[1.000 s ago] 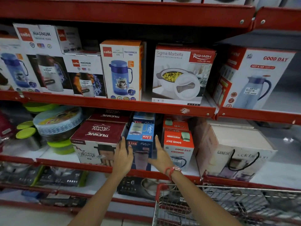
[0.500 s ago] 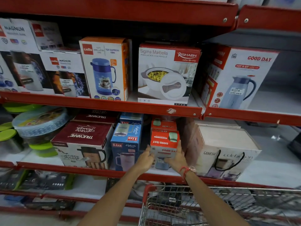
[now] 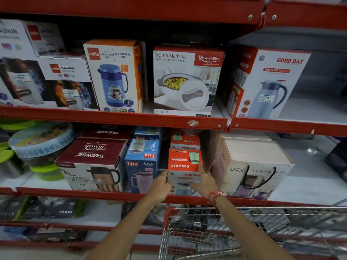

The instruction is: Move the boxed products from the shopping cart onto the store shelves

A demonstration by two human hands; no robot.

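Note:
A small red and white Good Day box (image 3: 184, 167) stands at the front of the middle shelf (image 3: 112, 194), with a second Good Day box (image 3: 185, 140) behind it. My left hand (image 3: 161, 186) grips its lower left edge and my right hand (image 3: 203, 182) grips its right side. To its left stands a blue Liza box (image 3: 141, 162). The shopping cart (image 3: 216, 233) with a red corner sits below my arms, dark items inside it blurred.
A maroon Trueware box (image 3: 92, 162) and plastic containers (image 3: 39, 139) fill the shelf's left part. A white Ganesh box (image 3: 251, 166) stands right of my hands, with bare shelf beyond it. The upper shelf carries Cello, Rishabh (image 3: 187, 79) and large Good Day (image 3: 266, 83) boxes.
My hands left the blue Liza box and moved right onto the small Good Day box. The view shifted right with them.

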